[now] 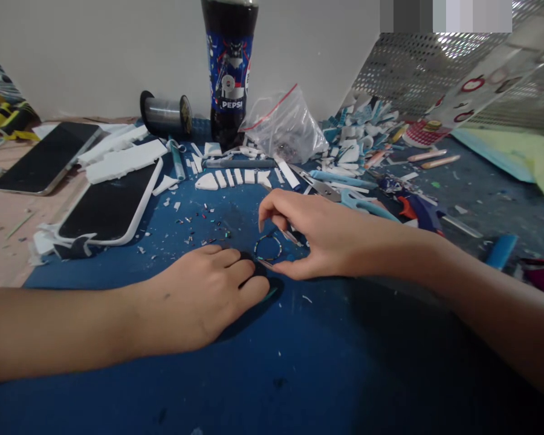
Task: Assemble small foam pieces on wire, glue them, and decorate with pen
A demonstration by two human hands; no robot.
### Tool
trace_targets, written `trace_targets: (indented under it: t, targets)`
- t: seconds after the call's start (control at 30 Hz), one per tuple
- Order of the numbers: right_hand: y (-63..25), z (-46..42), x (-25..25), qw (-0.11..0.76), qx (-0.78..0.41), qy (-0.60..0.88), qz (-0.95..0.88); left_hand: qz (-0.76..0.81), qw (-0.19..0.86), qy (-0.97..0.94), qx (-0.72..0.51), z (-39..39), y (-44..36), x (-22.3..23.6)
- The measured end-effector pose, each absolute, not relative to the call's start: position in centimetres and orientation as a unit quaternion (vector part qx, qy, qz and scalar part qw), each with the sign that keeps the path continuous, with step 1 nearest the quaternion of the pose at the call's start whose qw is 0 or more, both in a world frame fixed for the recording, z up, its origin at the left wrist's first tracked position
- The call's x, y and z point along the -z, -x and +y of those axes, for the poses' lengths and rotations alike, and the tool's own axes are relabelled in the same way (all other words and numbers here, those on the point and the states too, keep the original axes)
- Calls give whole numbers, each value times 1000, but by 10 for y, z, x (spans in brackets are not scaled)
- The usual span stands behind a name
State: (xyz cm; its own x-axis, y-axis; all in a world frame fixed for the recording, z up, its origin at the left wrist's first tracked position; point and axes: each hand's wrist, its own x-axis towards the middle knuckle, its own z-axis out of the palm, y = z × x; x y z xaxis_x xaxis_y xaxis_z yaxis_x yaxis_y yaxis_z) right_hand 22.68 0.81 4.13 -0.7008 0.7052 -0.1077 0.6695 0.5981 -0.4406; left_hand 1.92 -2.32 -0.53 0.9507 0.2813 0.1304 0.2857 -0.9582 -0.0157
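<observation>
A small beaded ring (268,236) of thin thread or wire lies on the blue mat (254,374). Around it, my right hand (317,232) holds its thumb and fingers apart, the thumb tip close to the ring's lower edge. Just left of the ring rests my left hand (213,296), palm down with its fingers curled under; whatever they may hold is hidden. Tiny loose beads (204,215) are scattered on the mat beyond my left hand. Behind them, white cut foam pieces (229,178) form a fishbone-like row.
A Pepsi bottle (231,72), a spool of clear line (165,115) and a zip bag (290,130) stand at the back. Two phones (111,208) lie left. Blue-handled scissors (367,204), pliers (417,211) and a foam scrap heap (358,136) occupy the right.
</observation>
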Motion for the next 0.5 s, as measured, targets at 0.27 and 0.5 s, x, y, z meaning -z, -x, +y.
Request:
trace_targets:
  t: [0.27, 0.5]
  targets:
    - [-228, 5, -39, 60, -226, 362, -902, -140, 9, 987, 82, -20, -21, 6]
    - [-230, 5, -38, 71, -235, 339, -908, -137, -34, 981, 135, -14, -19, 5]
